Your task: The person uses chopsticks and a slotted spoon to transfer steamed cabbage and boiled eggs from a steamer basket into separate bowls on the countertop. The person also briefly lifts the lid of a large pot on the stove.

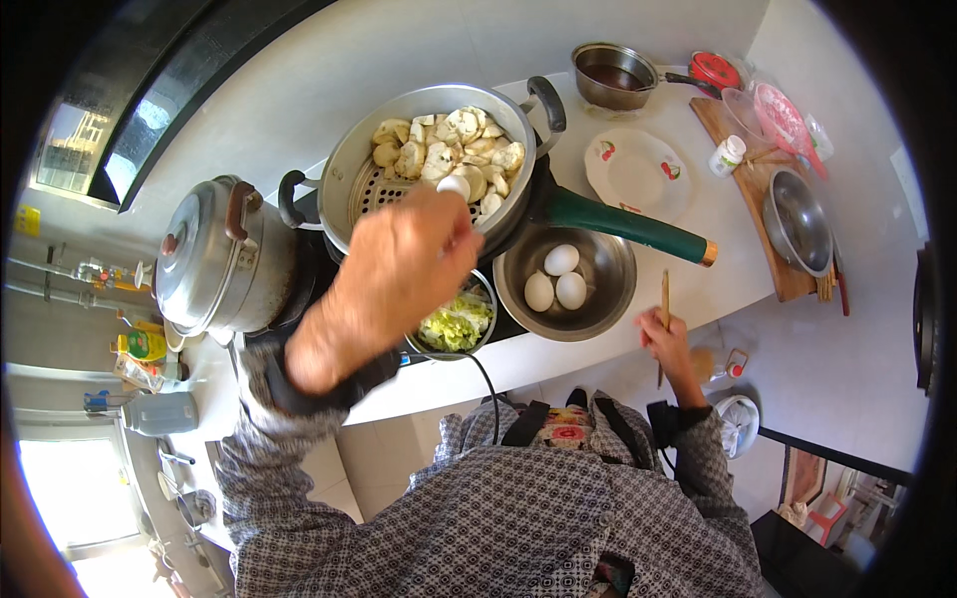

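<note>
My left hand [407,261], blurred, reaches over a metal steamer pot [330,194] with its back towards me and fingers curled. A white egg [454,186] shows just beyond its knuckles; whether the fingers hold it or it rests among the food is hidden. Pale sliced vegetable pieces [471,138] are heaped on the perforated steamer tray [377,196]. My right hand [664,338] grips wooden chopsticks [665,295] upright, beyond the counter's front edge. Between the hands, a steel bowl [516,310] contains three eggs [562,260].
A green pan handle [628,224] juts over the egg bowl. Chopped greens fill a bowl [490,329] beneath my left wrist. A lidded pot [224,254] stands left. Behind are a cherry-patterned plate [635,168], a saucepan [598,90] and a cutting board [755,217] bearing a metal basin [796,224].
</note>
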Motion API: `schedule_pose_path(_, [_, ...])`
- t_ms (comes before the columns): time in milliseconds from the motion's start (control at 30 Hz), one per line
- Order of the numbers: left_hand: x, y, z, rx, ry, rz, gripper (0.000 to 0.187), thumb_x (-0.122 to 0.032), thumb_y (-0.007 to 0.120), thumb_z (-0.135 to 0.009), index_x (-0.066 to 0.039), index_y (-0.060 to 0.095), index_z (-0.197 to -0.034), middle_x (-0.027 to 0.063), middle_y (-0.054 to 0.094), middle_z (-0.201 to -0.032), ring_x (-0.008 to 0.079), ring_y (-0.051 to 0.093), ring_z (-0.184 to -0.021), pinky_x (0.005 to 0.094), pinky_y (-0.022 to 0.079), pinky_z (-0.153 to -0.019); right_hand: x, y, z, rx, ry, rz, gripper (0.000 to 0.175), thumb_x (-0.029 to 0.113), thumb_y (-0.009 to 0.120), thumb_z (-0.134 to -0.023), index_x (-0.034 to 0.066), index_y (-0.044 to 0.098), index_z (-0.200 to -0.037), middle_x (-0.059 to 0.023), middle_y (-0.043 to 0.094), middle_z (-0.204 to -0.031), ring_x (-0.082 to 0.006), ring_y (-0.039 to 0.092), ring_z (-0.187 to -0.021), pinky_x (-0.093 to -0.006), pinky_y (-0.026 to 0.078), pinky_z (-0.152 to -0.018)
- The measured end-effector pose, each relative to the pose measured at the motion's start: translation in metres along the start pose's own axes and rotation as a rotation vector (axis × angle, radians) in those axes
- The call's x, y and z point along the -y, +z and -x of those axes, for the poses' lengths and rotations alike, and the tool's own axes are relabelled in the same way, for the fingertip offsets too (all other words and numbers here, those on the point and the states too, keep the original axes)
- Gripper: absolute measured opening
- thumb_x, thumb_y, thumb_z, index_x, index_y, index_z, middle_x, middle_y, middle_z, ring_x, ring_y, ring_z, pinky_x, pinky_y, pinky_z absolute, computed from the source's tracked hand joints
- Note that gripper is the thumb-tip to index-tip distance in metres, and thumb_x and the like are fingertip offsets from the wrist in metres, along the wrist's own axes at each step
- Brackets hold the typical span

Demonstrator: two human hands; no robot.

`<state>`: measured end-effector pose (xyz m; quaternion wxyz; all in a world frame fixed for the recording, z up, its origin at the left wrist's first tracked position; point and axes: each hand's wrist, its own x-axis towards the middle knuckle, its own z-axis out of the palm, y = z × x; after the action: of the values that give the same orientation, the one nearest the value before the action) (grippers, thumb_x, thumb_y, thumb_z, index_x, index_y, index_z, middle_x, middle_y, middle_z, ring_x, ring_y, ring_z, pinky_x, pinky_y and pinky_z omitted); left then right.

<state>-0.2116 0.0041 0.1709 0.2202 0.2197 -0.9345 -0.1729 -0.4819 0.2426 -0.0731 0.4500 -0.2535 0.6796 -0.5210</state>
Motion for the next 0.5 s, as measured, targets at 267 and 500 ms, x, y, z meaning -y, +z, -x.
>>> schedule_pose_path(267, [-0.049,0.024,0.082,0.137,-0.021,0.481,0.044,-0.015,0.084,-0.077,0.004,0.063,-0.111,0.0199,0.064,-0.109,0.0266,0.068,-0.086,0.0332,0.056,-0.072,0.144,0.028,0.1,0.366,-0.505,-0.297,0.041,0.032,0.053,-0.099,-0.0017,0.065,-0.08,-0.011,0.061,-0.076,-0.013,0.049,-0.058,-0.0253,0.039,-0.053])
schedule_pose_path(500, [-0.058,0.038,0.103,0.34,-0.178,1.032,0.047,-0.018,0.074,-0.088,0.006,0.057,-0.124,0.0222,0.065,-0.111,0.0349,0.065,-0.103,0.0397,0.052,-0.088,0.217,0.14,0.074,0.675,-0.628,-0.577,0.063,0.058,0.05,-0.095,-0.0016,0.068,-0.087,-0.0156,0.063,-0.09,-0.0243,0.061,-0.086,-0.0374,0.049,-0.078])
